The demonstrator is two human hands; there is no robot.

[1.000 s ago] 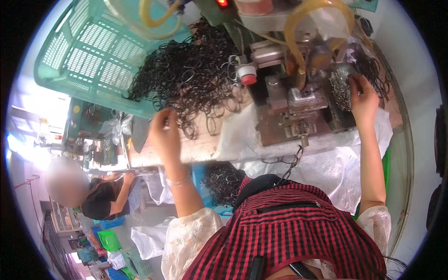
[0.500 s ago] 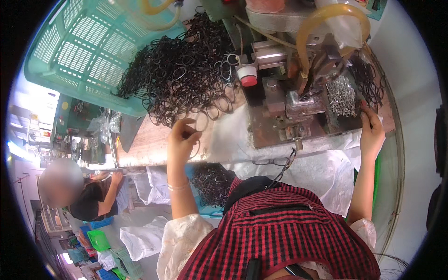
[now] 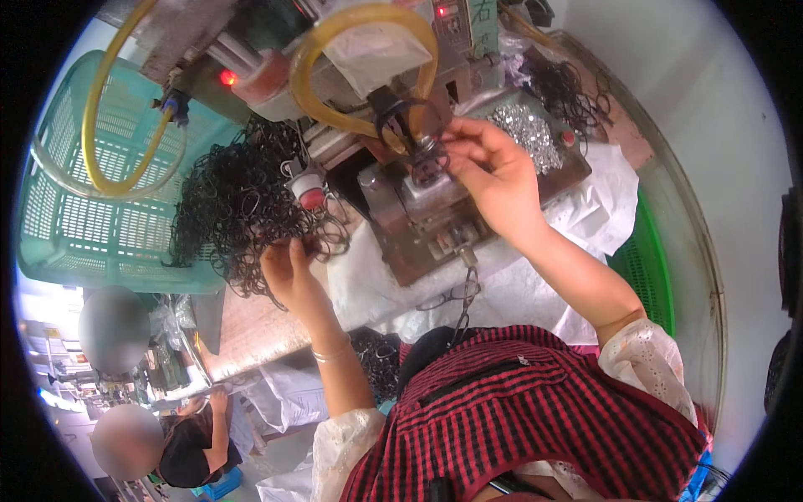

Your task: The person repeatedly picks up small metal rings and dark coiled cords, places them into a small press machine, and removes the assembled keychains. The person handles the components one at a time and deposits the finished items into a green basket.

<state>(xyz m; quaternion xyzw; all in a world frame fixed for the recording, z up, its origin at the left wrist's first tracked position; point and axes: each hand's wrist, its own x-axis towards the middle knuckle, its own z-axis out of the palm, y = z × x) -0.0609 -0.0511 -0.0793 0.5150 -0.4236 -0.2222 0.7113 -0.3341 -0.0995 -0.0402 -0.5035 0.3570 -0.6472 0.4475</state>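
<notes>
My right hand (image 3: 493, 171) is raised at the small press-like machine (image 3: 418, 197). Its thumb and fingers pinch a dark eyeglass frame (image 3: 438, 153) at the machine's head, and one dark rim loops up around a black part there. My left hand (image 3: 288, 272) is at the near edge of a heap of dark eyeglass frames (image 3: 238, 188). Its fingers curl in among the loose rims, so what they grip, if anything, is hidden. Small shiny metal parts (image 3: 529, 135) lie piled on the machine's bed, beside my right hand.
A teal plastic basket (image 3: 58, 226) stands at the left behind the heap. Yellow hoses (image 3: 96, 109) loop over the bench. A red-topped white button (image 3: 311, 197) sits by the heap. More dark frames (image 3: 577, 92) lie far right. A green basket (image 3: 642, 268) stands below. Two people are at lower left.
My right hand has moved left from beside the metal parts to the machine's head. My left hand has moved against the heap. The whole view has shifted and turned.
</notes>
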